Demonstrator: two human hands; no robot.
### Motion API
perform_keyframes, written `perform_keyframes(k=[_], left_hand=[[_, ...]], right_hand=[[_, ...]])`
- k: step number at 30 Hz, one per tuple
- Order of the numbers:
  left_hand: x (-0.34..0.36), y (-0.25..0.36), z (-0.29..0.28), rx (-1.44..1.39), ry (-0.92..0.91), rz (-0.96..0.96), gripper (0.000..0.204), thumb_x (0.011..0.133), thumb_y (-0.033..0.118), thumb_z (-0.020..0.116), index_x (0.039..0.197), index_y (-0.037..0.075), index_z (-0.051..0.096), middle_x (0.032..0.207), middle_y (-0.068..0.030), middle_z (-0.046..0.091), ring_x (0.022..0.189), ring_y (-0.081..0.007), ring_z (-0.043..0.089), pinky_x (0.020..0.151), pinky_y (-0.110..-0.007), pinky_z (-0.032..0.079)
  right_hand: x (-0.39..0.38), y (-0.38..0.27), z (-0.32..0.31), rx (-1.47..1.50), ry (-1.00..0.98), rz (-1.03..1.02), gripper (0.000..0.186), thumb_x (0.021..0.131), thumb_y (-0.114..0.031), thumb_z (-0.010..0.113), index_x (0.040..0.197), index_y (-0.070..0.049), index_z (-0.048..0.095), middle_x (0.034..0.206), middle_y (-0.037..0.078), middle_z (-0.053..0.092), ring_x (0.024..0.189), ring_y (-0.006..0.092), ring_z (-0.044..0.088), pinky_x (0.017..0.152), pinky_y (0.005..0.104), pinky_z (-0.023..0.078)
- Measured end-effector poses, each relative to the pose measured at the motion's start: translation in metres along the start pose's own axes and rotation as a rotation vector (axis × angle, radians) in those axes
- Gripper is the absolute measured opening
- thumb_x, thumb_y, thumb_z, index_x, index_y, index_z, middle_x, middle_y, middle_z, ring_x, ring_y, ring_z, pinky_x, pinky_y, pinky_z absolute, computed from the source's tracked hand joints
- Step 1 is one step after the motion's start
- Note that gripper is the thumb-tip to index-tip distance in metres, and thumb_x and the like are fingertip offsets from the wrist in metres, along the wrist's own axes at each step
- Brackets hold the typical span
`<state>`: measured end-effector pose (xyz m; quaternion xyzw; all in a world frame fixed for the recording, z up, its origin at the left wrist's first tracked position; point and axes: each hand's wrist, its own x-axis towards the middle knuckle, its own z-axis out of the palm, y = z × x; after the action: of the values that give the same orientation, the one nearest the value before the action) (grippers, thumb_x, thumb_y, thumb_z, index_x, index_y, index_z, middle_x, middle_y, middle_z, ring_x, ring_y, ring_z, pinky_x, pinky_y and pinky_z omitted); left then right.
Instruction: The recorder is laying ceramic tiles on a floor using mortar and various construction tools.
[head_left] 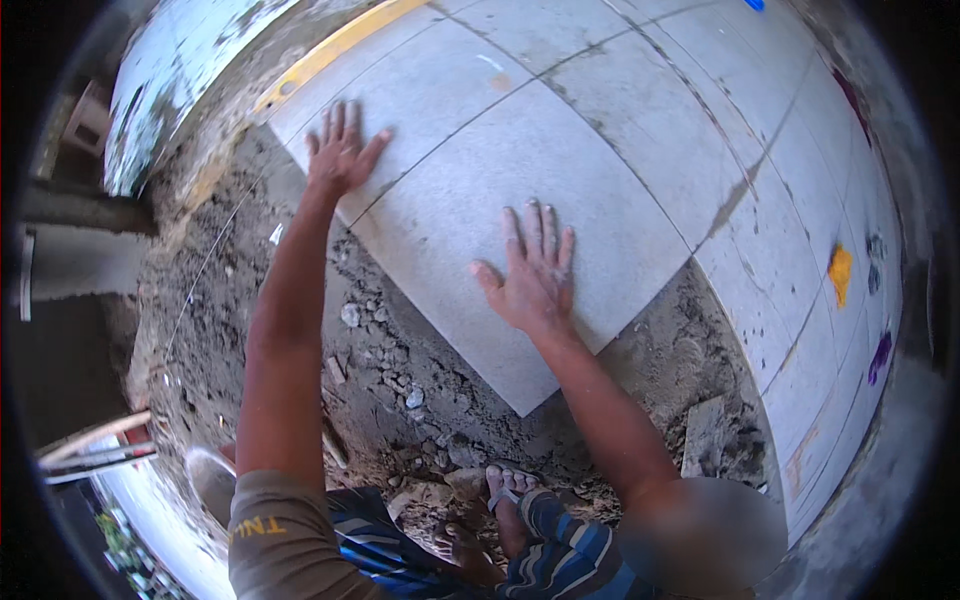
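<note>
Both of my hands lie palm down with fingers spread on large pale grey floor tiles. My right hand [536,272] rests on the front tile [450,240], whose near corner juts out over the bare mortar and soil [390,350]. Across a joint, my left hand [343,158] presses on the neighbouring tile [400,85], close to its exposed edge. Neither hand holds anything. Beyond my left hand, a long yellow bar [340,48] with a hole near its end, like a spirit level, lies along the tile's outer edge.
A thin string [212,260] stretches over rough soil on the left. Stones [414,397] and a tile offcut [704,436] lie near my foot [510,480]. Laid tiles [760,270] extend right, with a yellow scrap [839,275] and a purple one [879,357]. A round container [212,480] stands lower left.
</note>
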<state>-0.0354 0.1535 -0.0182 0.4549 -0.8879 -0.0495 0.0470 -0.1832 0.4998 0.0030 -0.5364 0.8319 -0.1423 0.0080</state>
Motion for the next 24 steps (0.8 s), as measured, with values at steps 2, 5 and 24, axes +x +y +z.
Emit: perform_keyframes(k=[2,5,24], left_hand=[[-0.001,-0.014,0.001,0.029,0.016,-0.005,0.1,0.096,0.082,0.035,0.168,0.014,0.019,0.175,-0.0171,0.014,0.163,-0.0342,0.008,0.127,-0.063,0.007],[-0.002,-0.02,0.006,0.038,0.076,0.024,0.1,0.097,0.08,0.037,0.168,0.011,0.02,0.175,-0.0161,0.016,0.162,-0.0341,0.011,0.127,-0.063,0.01],[-0.089,0.109,0.005,0.003,0.047,0.148,0.104,0.098,0.079,0.038,0.167,0.003,0.018,0.174,-0.0195,0.015,0.161,-0.0374,0.013,0.128,-0.059,0.008]], right_hand=[[0.003,-0.003,-0.002,0.03,-0.015,-0.029,0.09,0.097,-0.062,0.057,0.162,-0.006,0.033,0.166,0.028,0.029,0.156,0.0453,0.023,0.124,0.0656,0.012],[0.002,0.0,-0.003,0.027,-0.009,-0.012,0.09,0.096,-0.061,0.058,0.162,-0.006,0.033,0.166,0.028,0.03,0.156,0.0453,0.024,0.124,0.0658,0.014],[-0.004,0.004,-0.002,0.119,0.031,0.04,0.092,0.096,-0.065,0.052,0.163,-0.007,0.032,0.171,0.022,0.023,0.16,0.0397,0.014,0.128,0.0618,0.007]])
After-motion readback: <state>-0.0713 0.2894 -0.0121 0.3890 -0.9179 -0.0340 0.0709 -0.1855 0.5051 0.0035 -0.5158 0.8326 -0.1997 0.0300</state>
